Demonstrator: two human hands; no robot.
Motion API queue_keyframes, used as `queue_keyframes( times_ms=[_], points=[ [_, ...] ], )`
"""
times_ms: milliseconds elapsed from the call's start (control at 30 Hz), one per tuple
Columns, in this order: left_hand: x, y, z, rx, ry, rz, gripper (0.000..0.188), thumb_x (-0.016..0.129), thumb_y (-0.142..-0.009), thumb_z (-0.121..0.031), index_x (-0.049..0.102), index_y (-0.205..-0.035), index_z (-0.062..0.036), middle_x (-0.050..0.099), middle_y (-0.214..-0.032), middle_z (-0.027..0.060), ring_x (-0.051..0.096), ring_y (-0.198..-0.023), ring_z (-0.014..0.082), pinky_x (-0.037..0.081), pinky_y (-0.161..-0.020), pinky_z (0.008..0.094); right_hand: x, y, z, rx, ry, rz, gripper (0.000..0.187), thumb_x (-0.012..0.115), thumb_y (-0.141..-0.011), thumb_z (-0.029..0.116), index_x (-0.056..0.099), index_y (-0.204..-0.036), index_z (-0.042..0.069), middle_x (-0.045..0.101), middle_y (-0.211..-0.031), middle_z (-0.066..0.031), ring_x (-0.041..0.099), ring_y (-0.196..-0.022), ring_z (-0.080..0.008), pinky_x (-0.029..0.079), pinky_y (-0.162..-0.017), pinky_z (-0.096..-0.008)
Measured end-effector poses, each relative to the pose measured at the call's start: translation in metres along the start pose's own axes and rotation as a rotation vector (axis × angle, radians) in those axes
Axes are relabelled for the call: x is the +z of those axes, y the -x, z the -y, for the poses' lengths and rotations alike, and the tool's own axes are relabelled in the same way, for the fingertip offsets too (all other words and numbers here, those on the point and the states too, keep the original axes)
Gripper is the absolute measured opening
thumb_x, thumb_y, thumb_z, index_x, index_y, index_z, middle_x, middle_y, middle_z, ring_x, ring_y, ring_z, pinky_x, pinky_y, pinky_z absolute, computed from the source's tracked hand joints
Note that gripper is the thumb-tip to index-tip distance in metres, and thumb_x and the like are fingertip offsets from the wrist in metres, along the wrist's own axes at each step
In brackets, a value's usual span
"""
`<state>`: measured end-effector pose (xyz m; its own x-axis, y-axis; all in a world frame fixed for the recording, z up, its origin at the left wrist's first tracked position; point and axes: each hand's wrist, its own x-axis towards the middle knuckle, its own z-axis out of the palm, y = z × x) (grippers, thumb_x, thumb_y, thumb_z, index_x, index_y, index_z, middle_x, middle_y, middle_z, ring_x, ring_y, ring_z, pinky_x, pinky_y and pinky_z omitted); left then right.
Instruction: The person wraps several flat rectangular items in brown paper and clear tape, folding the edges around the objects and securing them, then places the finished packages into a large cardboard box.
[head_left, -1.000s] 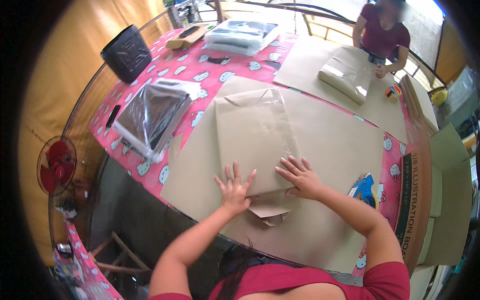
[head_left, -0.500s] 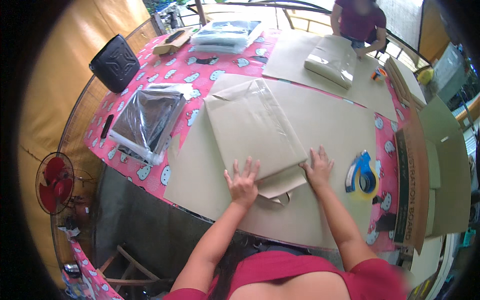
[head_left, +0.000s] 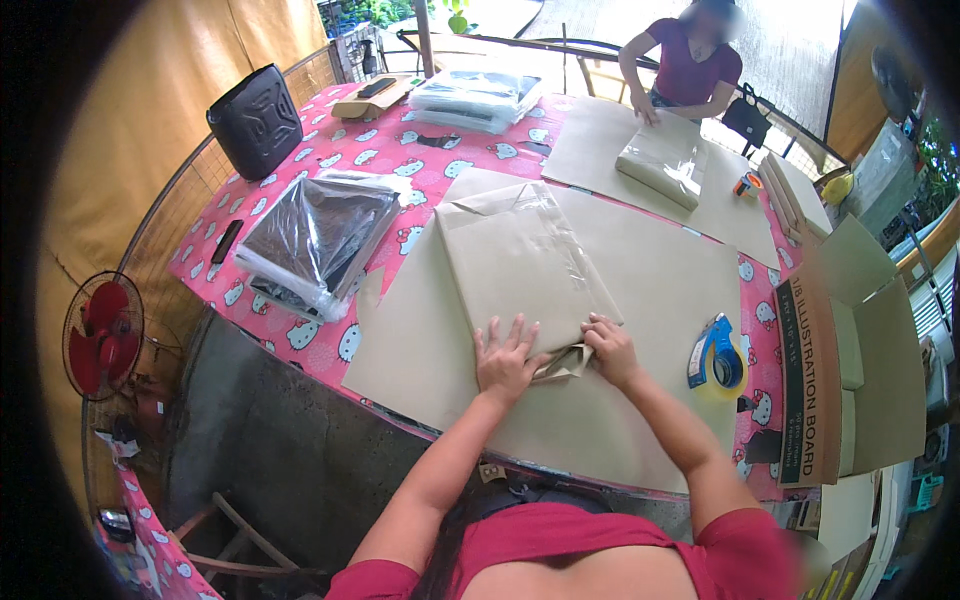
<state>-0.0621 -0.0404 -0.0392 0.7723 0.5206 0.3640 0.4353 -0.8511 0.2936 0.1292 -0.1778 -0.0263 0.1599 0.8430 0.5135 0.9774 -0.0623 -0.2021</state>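
Note:
A flat package in brown kraft paper [head_left: 525,260] lies at a slant in front of me, with shiny clear tape along its right side. My left hand [head_left: 508,365] rests on its near left part, fingers spread, the thumb by the near edge. At the near right corner my right hand [head_left: 610,350] has its fingers bent and closed on the loose paper end flap [head_left: 565,365]. That flap stands creased and partly raised between my hands. Beneath the package are large flat brown sheets [head_left: 660,290]. A blue tape dispenser [head_left: 716,358] with clear tape lies right of my right hand.
Plastic-wrapped dark frames [head_left: 315,235] lie left; more wrapped items [head_left: 475,98] stand at the back. An open cardboard box [head_left: 810,380] borders the right side. Across the table, a co-worker [head_left: 690,65] touches another wrapped package [head_left: 665,165]. A red fan [head_left: 103,335] stands far left.
My right hand has moved left from the sheet to the package's near right corner and closed on the flap. The flap, flat before, is now raised and creased. My left hand stays on the package.

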Motion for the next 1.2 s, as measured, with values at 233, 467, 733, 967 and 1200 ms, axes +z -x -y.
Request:
queue_keyframes(
  times_ms=[233,467,733,967,1200],
  points=[
    [-0.036,0.034,0.062,0.191,0.22,-0.159,0.038,0.069,-0.071,-0.018,0.061,-0.107,-0.0106,0.058,-0.111,0.0092,0.051,-0.113,0.0295,0.03,-0.102,0.053,0.01,-0.014,0.047,-0.001,-0.016,0.077,0.016,0.061,-0.068,0.012,0.051,-0.08,0.009,0.061,-0.085,-0.0134,0.062,-0.074,-0.0297,0.05,-0.059,-0.0398],
    [-0.062,0.065,0.116,0.219,0.45,-0.208,0.021,0.073,-0.065,-0.012,0.067,-0.085,-0.0089,0.064,-0.09,0.0058,0.059,-0.097,0.0288,0.036,-0.097,0.0468,0.022,-0.002,0.136,0.087,-0.05,0.092,0.017,0.064,-0.073,0.022,0.052,-0.073,0.011,0.06,-0.077,-0.0092,0.062,-0.063,-0.0292,0.046,-0.046,-0.0418],
    [-0.068,0.061,0.077,-0.546,0.337,-0.07,0.07,0.081,-0.058,-0.03,0.051,-0.117,-0.0079,0.045,-0.126,0.0174,0.037,-0.122,0.0329,0.029,-0.102,0.0459,0.024,-0.068,0.121,0.17,0.023,0.177,0.053,0.072,-0.064,0.054,0.055,-0.082,0.007,0.055,-0.1,-0.007,0.05,-0.096,-0.0286,0.04,-0.08,-0.0443],
    [-0.063,0.044,0.084,-0.743,0.335,0.06,0.114,0.083,-0.054,-0.037,0.017,-0.139,0.0016,0.036,-0.135,0.0238,0.034,-0.123,0.0387,0.027,-0.106,0.042,0.054,-0.118,0.131,0.108,-0.036,0.369,0.06,0.067,-0.068,0.057,0.058,-0.096,0.005,0.041,-0.126,-0.0101,0.031,-0.124,-0.0305,0.015,-0.1,-0.065],
    [-0.067,0.047,0.086,-0.799,0.355,0.064,0.114,0.084,-0.051,-0.037,0.021,-0.138,0.0006,0.042,-0.131,0.0202,0.038,-0.12,0.0362,0.032,-0.103,0.0397,0.028,-0.074,0.092,0.282,-0.175,-0.1,0.044,0.078,-0.066,0.035,0.061,-0.095,0.006,0.043,-0.129,-0.0154,0.037,-0.123,-0.0325,0.028,-0.104,-0.0425]
  ],
)
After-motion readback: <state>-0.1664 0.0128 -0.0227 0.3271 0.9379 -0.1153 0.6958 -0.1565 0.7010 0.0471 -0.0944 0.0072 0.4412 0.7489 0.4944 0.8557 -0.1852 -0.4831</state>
